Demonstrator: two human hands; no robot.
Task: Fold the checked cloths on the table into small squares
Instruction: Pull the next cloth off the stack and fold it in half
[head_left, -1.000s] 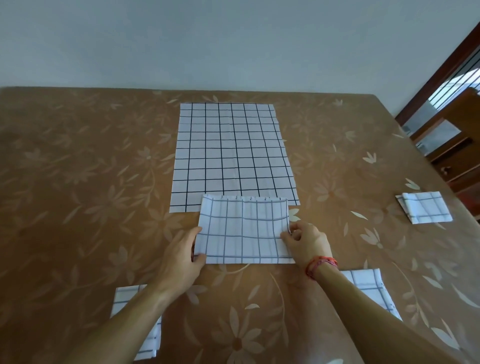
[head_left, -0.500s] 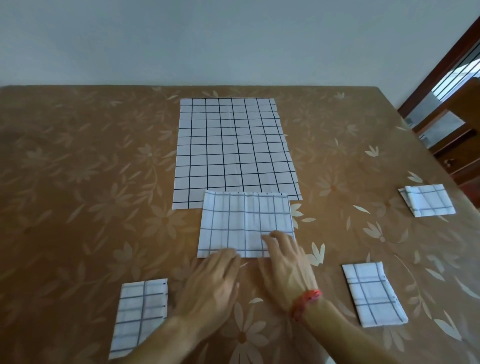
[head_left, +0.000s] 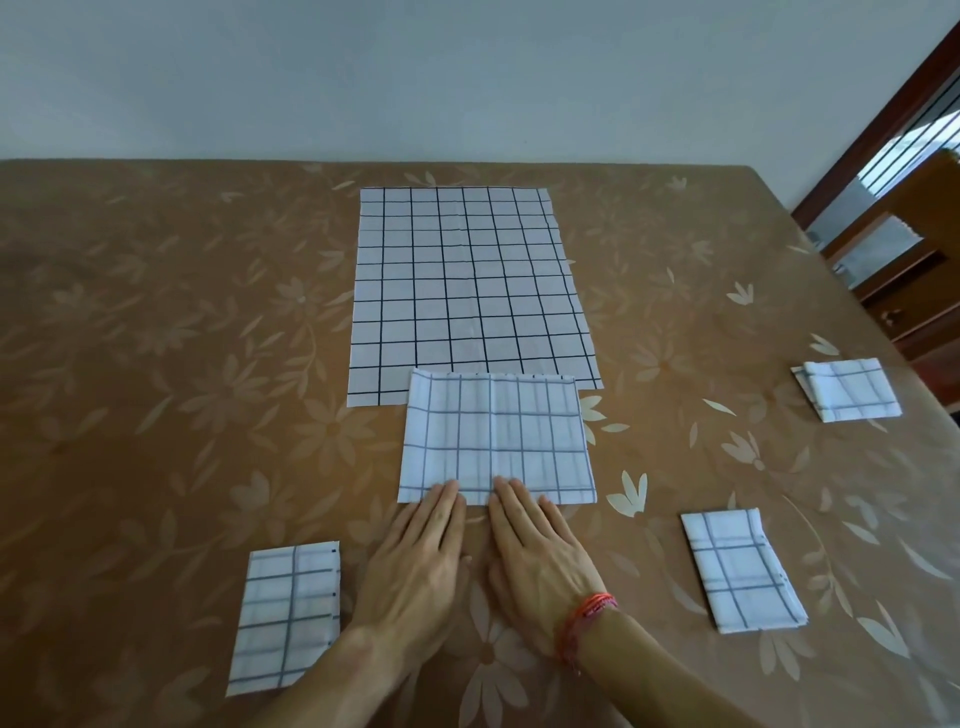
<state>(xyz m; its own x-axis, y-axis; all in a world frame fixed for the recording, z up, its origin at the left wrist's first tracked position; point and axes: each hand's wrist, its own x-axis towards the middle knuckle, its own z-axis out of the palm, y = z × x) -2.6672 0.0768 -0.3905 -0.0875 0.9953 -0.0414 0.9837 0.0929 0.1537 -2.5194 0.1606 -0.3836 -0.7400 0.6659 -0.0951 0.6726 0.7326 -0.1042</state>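
Note:
A white cloth with grey checks (head_left: 496, 439), folded into a wide rectangle, lies flat in the middle of the table. My left hand (head_left: 421, 566) and my right hand (head_left: 537, 561) rest palm down side by side at its near edge, fingertips just on the cloth, fingers straight, holding nothing. Behind it a large white sheet with black checks (head_left: 467, 291) lies spread out; the folded cloth overlaps its near edge. Smaller folded checked cloths lie at the near left (head_left: 288, 616), the near right (head_left: 740, 569) and the far right (head_left: 849, 389).
The table wears a brown cloth with a pale flower pattern (head_left: 156, 415). Its right edge runs beside wooden furniture (head_left: 914, 291) and a window frame. A plain wall stands behind the far edge.
Both hands left the cloth's left and right sides and came together at its near edge, now lying flat. The folded cloth stayed in place.

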